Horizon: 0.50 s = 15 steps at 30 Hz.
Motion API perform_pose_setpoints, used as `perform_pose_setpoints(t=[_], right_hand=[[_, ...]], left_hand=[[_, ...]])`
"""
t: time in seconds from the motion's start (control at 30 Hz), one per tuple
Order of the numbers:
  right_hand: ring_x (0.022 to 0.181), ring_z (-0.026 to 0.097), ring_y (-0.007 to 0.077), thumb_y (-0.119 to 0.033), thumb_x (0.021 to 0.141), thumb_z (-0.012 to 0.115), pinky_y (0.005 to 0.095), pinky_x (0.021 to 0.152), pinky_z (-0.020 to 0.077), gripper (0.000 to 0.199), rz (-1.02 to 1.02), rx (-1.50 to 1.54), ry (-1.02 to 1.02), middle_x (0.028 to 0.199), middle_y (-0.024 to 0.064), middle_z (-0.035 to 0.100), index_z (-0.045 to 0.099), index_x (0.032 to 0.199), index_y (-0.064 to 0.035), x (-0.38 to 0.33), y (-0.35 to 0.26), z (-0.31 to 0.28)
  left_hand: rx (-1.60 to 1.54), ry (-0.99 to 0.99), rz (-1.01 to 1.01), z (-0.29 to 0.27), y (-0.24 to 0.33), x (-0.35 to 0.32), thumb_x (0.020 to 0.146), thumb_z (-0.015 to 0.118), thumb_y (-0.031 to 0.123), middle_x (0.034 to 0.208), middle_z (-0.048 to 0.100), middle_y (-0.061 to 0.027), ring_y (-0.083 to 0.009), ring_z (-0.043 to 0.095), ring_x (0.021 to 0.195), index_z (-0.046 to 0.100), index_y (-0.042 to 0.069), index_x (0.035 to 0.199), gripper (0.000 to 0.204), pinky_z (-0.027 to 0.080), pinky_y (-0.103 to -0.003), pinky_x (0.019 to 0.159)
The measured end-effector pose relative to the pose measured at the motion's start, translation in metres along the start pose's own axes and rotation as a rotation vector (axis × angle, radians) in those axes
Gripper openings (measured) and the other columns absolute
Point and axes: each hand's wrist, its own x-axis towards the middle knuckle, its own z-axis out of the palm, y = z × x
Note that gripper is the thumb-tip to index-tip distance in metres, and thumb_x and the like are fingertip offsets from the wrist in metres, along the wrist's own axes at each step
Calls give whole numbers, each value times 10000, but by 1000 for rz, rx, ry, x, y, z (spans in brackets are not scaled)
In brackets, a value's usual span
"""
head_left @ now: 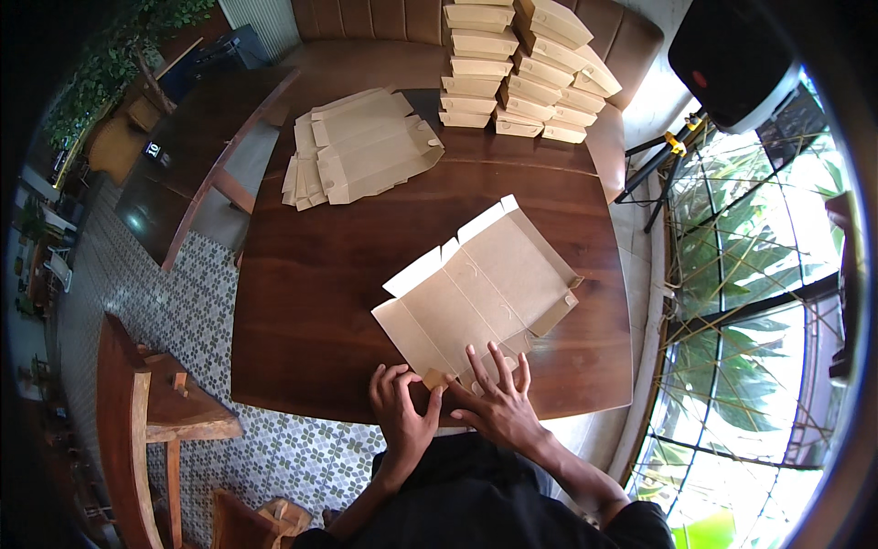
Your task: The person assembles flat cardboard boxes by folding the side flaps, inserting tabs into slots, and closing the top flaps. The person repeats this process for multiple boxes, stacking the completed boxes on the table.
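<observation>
Head view: flat brown cardboard box blank (480, 293) lies unfolded on the dark wooden tabletop (320, 274), near the person's edge. Its long axis runs diagonally, from the near-left corner by the hands up and away to the far right; the far end flaps stand slightly raised. Left hand (400, 403) pinches a small corner tab (433, 377) at the blank's near end, thumb and fingers closed on it. Right hand (494, 398) lies flat, fingers spread, pressing down on the near panel just beside that tab, not gripping anything. Both hands sit at the same near corner, almost touching each other; the left one is the closer to the tab, and the rest of the blank stretches away from both grips toward the far right. Further off, a loose pile of flat blanks (361, 146) lies at the far-left part of the tabletop, well apart. Stacks of folded boxes (521, 69) stand at the far edge, against a brown bench back (366, 18).
</observation>
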Motion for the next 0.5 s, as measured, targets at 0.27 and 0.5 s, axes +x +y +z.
perform_pose_setpoints(t=[0.27,0.5], right_hand=[[1664,121,416,-599,1040,598,733,1264,16,562,13,60,-64,1814,99,194,600,1554,-373,-1,5,-3],[1661,167,389,-550,1039,630,709,1273,79,559,22,112,-2,1807,107,222,590,1566,-367,2,6,-4]], left_hand=[[92,-32,-6,2,4,2,948,800,345,1365,576,-171,-468,462,1377,584,55,1234,462,371,-626,1165],[112,-67,-6,1,6,3,974,762,324,1390,560,-180,-471,452,1380,578,56,1277,444,355,-625,1177]])
